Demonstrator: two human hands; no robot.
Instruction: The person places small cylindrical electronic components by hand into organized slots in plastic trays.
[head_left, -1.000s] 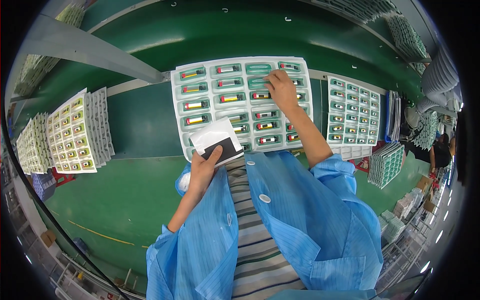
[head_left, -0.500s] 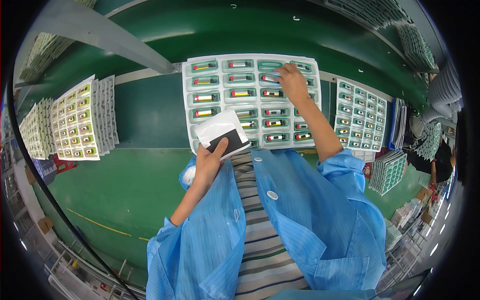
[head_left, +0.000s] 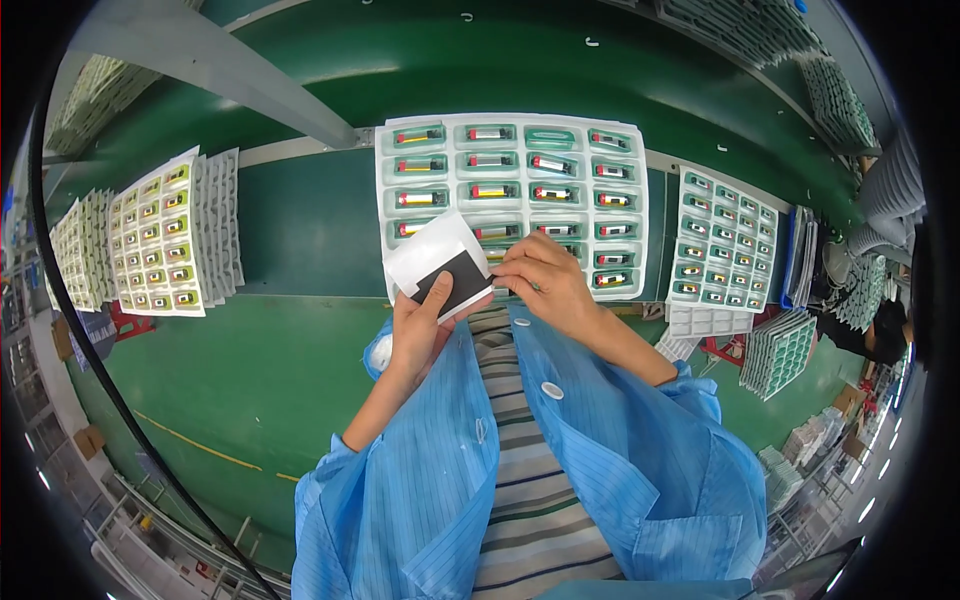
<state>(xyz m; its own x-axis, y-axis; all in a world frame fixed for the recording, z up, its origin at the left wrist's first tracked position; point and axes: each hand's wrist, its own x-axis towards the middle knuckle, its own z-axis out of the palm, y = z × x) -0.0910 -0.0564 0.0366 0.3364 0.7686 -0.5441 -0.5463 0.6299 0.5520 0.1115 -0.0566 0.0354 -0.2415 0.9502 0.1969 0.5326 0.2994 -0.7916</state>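
My left hand (head_left: 424,318) grips a white backing sheet (head_left: 428,250) bearing a black rectangular pad (head_left: 458,284), its thumb pressed on the black. At the pad's right corner, the fingers of my right hand (head_left: 555,288) are pinched together on its dark edge; their tips are partly hidden. Beneath and beyond both hands lies a white tray (head_left: 452,150) of green-lined pockets. Most visible pockets hold a small battery pack (head_left: 553,165) with a red end and a yellow or white label. One top-row pocket (head_left: 550,138) has no pack. My hands cover some lower pockets.
Similar filled trays (head_left: 152,240) lean in a row at the left. Another filled tray (head_left: 722,240) stands at the right, with stacked trays (head_left: 778,352) below it. A grey metal post (head_left: 240,75) slants over the bench (head_left: 305,225) at upper left.
My right hand has come down from the tray's upper right pockets to the black pad. The left hand keeps its hold on the sheet, nearly in place.
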